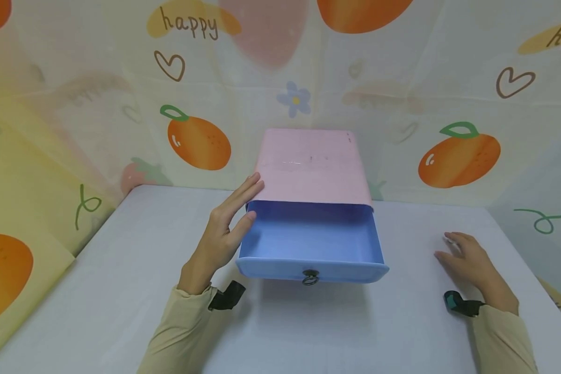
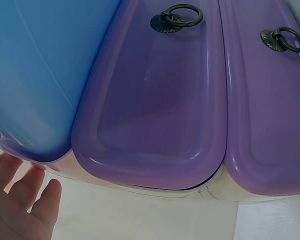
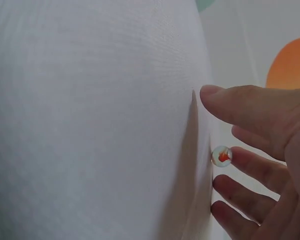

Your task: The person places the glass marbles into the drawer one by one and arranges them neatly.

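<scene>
A small chest of drawers has a pink top point(image 1: 313, 166), with its light blue upper drawer point(image 1: 310, 270) pulled out toward me. A ring pull point(image 1: 310, 280) hangs on the blue drawer's front. My left hand point(image 1: 222, 234) rests with fairly straight fingers against the chest's left side, thumb by the blue drawer's edge. Over the table at the right, my right hand point(image 1: 469, 265) is at a clear glass marble point(image 3: 222, 156) with a red-orange core. One fingertip meets the marble in the right wrist view, while the thumb stays apart from it.
Two purple drawers point(image 2: 155, 100) with ring pulls sit closed below the blue one. White cloth covers the table point(image 1: 98, 301). Behind it hangs a backdrop point(image 1: 327, 104) printed with oranges and hearts. Each wrist bears a dark camera mount point(image 1: 227, 296).
</scene>
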Tool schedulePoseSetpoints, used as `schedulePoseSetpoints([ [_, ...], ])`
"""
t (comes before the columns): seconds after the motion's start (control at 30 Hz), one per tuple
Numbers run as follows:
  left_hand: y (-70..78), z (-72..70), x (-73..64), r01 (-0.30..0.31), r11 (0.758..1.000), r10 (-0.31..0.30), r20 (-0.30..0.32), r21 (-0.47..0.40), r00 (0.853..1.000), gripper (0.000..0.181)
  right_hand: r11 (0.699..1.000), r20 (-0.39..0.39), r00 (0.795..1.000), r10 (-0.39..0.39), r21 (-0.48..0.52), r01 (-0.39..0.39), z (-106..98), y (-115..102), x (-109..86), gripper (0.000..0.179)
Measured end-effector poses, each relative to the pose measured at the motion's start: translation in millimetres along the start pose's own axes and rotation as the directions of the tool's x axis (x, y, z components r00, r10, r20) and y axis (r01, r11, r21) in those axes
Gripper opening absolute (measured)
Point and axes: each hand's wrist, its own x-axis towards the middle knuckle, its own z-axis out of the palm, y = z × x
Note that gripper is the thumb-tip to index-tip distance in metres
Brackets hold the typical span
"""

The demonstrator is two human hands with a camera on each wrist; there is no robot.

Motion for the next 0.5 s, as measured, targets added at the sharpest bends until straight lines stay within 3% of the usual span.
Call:
schedulePoseSetpoints([
  [0.3,0.4,-0.1,0.0,0.013,1.0,-0.013,0.003,0.011,1.0,0.05,0.999,-0.046,0.998,-0.031,-0.038,0.03,1.7,0.1,-2.5,0.048],
  [0.5,0.7,-0.3,0.1,0.012,1.0,-0.012,0.003,0.009,1.0,0.05,0.999,-0.053,0.999,-0.012,-0.053,0.009,0.2,-0.7,-2.6,0.041],
])
